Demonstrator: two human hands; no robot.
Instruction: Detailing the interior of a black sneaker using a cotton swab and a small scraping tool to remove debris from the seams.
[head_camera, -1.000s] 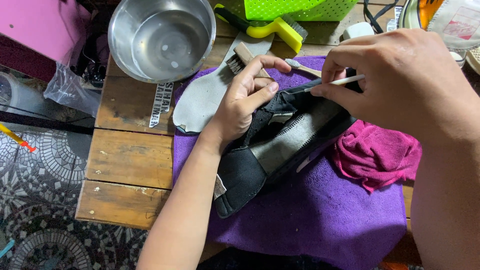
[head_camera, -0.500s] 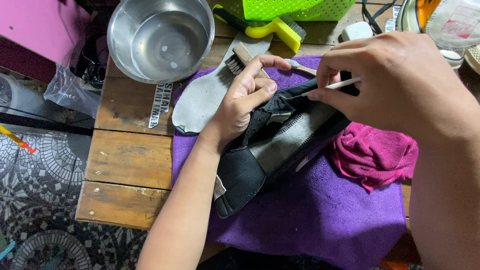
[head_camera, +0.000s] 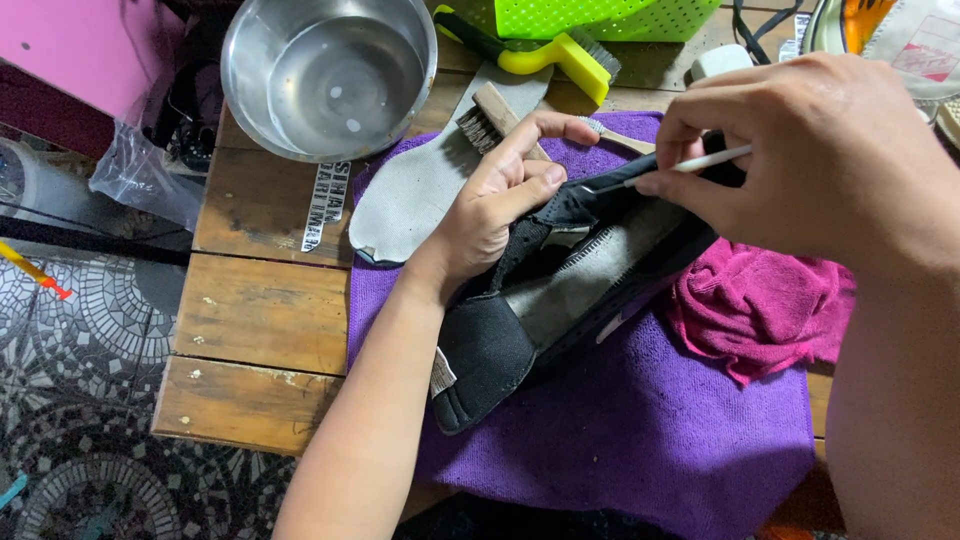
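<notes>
Black shoe (head_camera: 560, 290) gripped by left hand (head_camera: 490, 215) | right hand (head_camera: 800, 160) pinches white stick (head_camera: 700, 162)

Wooden plank table (head_camera: 265, 310) over mosaic tile floor (head_camera: 70, 430)

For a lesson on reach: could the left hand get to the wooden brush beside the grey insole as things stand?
Probably yes. The left hand grips the black shoe, and the wooden brush lies just beyond its fingertips with nothing between; it would have to release the shoe first.
</notes>
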